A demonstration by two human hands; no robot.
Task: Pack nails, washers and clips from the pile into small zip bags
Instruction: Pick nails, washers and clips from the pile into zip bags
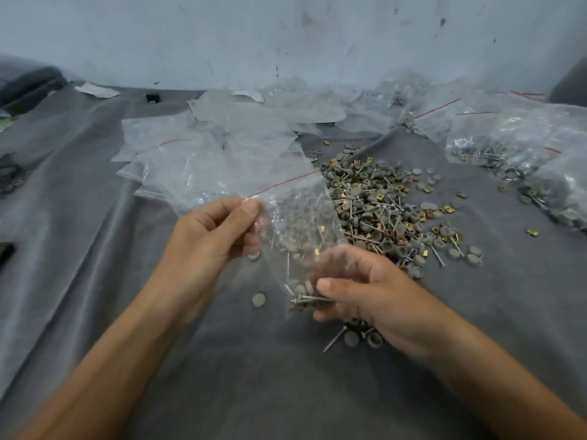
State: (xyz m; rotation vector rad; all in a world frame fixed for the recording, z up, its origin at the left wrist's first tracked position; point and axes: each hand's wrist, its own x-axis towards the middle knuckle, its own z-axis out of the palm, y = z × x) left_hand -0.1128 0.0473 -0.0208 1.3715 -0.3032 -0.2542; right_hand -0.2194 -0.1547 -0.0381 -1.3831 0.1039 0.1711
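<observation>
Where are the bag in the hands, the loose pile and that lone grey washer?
zip bag [298,227]: head view, clear middle panel.
pile [381,211]: head view, its centre.
lone grey washer [259,300]: head view, flat top face.

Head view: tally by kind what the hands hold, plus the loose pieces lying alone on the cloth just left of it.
Zip bag, partly filled, held by left hand and right hand: 1
Lone grey washers: 2
Total: 3
</observation>
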